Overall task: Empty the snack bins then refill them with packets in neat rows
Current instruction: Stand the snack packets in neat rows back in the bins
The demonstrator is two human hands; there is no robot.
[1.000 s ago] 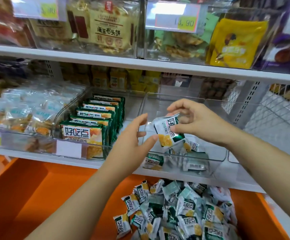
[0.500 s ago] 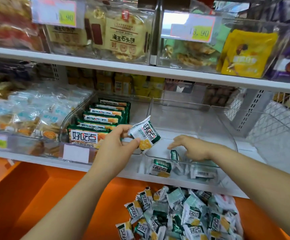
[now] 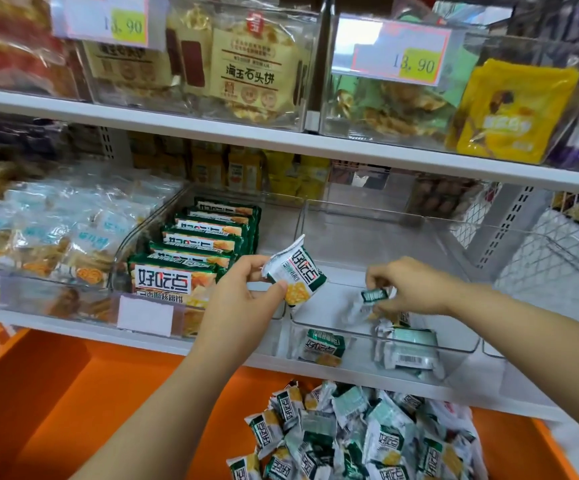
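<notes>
Green-and-white packet (image 3: 295, 271) pinched in my left hand (image 3: 243, 299), near the bin's (image 3: 461, 355) left wall; my right hand (image 3: 412, 285), just beside, grips another packet (image 3: 374, 294) inside that bin.

Two bare forearms, uncovered right to the picture's edge, left grip (image 3: 243, 299) and right grip (image 3: 409, 285) both ungloved, slender fingers, short plain thumbnail

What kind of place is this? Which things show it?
Probably a shop's snack aisle: price tags reading 13.90 hang on clear bins of packaged snacks along white shelves. The left hand holds a packet; the right hand pinches another packet in a nearly empty bin.
</notes>
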